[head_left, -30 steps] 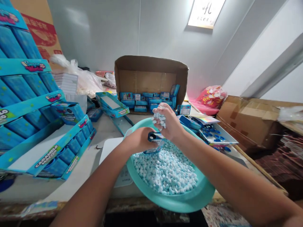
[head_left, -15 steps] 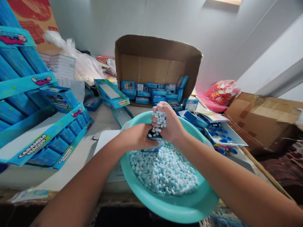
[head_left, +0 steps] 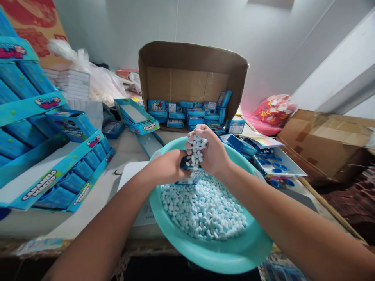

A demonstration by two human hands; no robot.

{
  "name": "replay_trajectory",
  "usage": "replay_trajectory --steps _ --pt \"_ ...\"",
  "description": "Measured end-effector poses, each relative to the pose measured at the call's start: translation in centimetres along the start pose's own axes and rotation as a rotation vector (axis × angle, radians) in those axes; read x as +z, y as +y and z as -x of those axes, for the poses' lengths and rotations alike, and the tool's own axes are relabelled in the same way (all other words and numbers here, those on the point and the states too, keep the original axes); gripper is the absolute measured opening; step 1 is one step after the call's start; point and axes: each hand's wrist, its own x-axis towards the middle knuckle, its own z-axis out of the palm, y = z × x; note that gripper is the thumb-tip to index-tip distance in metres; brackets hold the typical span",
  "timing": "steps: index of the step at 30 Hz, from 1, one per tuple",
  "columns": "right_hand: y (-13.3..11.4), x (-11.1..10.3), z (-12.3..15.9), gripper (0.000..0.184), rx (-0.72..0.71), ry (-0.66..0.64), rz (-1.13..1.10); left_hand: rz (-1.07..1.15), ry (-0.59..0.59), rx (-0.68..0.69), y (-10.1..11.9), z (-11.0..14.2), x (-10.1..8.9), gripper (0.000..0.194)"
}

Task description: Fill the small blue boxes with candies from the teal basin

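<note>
Candies [head_left: 194,154], small and pale blue to white, noted in a loose cascade from the right hand [head_left: 215,154] down to the mouth of a small blue box [head_left: 185,180]. Left hand [head_left: 175,168] clamped around the box, with the box held above the rear left portion of a turquoise basin [head_left: 211,259]. Right hand cupped, fingers curled around the rest of the handful, close above the left hand. Change on record: one second ago, box mouth visibly dark and handful held compact, above and to the right; half a second ago, first pieces at the mouth; at present, a near-continuous run of pieces from palm to box, with some showing at the near face. Judged significance: transfer from hand to box under way but incomplete, part of the handful yet to leave the palm. Fill level not verifiable, with the mouth largely hidden behind pieces and fingers. Loose candy bed [head_left: 205,212] directly below, well placed to catch strays. Surroundings, at left: display tray [head_left: 47,181] loaded with similar boxes. At rear: cardboard carton [head_left: 187,58], resting on its side, with further blue boxes [head_left: 175,114] inside. At right, beyond the basin: white tray [head_left: 295,171] bearing blue round pieces [head_left: 277,168].
</note>
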Motion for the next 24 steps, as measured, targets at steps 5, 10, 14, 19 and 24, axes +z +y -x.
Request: replay_trajectory --steps 5,10,14,19,24 --pt "0.0 0.0 0.0 0.017 0.011 -0.016 -0.005 -0.044 -0.016 -0.007 0.4 0.2 -0.4 0.032" --pt "-0.2 0.1 0.0 0.021 0.018 -0.043 -0.005 0.147 -0.065 0.004 0.0 0.0 -0.8 0.037" --pt "-0.4 -0.2 0.1 0.020 -0.026 -0.045 0.021 0.487 -0.097 0.011 -0.2 -0.4 -0.9 0.050" --pt "-0.3 -0.4 0.0 0.020 -0.021 -0.062 0.020 0.490 -0.056 -0.064 -0.3 -0.8 -0.7 0.050" --pt "-0.1 -0.3 0.0 0.021 0.004 -0.086 0.014 0.410 -0.080 -0.034 -1.0 -0.9 -0.4 0.042"
